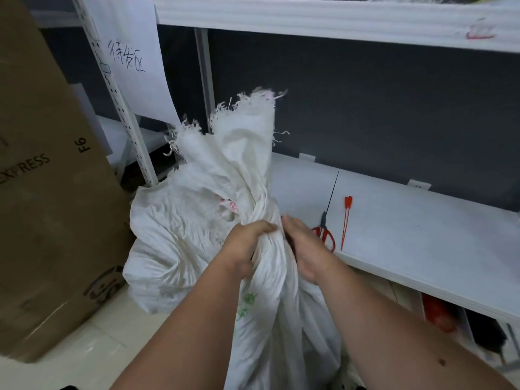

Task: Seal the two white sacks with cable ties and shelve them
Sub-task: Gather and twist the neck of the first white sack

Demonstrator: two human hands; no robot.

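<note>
- Left hand [247,246]: fingers curled tight round the gathered neck of the near white sack [270,277], thumb side up.
- Right hand [305,249]: fingers nearly straight, pressed flat against the same neck from 3 o'clock.
- Frayed sack mouth [244,122]: stands up at 12 o'clock above the grip.
- Second white sack [174,243]: at 9 o'clock, touching the first, on the floor.
- Red cable tie [345,220] and red-handled scissors [325,230]: on the white shelf [422,235] at 3 o'clock.

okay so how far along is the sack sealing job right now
Done: nothing sealed or shelved. In hand: left hand grips the white sack's twisted neck, right hand against it. Left: the red cable tie lies unused on the shelf beside the scissors; only one sack clearly shows.
</note>
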